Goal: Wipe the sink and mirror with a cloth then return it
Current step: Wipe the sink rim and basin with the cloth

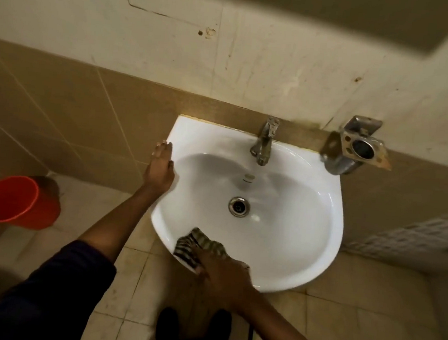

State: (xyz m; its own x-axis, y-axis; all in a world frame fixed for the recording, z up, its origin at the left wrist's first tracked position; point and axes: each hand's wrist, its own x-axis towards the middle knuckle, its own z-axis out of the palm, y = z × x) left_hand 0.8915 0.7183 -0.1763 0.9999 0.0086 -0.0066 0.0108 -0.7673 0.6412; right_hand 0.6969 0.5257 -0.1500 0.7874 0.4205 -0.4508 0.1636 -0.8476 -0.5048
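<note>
Right grip [224, 274] presses cloth [197, 244]; sink [319, 248] rim.

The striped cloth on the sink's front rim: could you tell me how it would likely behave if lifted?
The striped cloth bunches in folds under the right hand, so it would probably hang limp. It looks thin, likely light. On the glossy sink it should slide easily.

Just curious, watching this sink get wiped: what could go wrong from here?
The striped cloth sits on the sink's front rim, partly overhanging, so it might slip to the floor if the right hand loosens. The left hand rests on the side rim; if that is wet, it could slide. A wide sweep might knock the tap.
</note>
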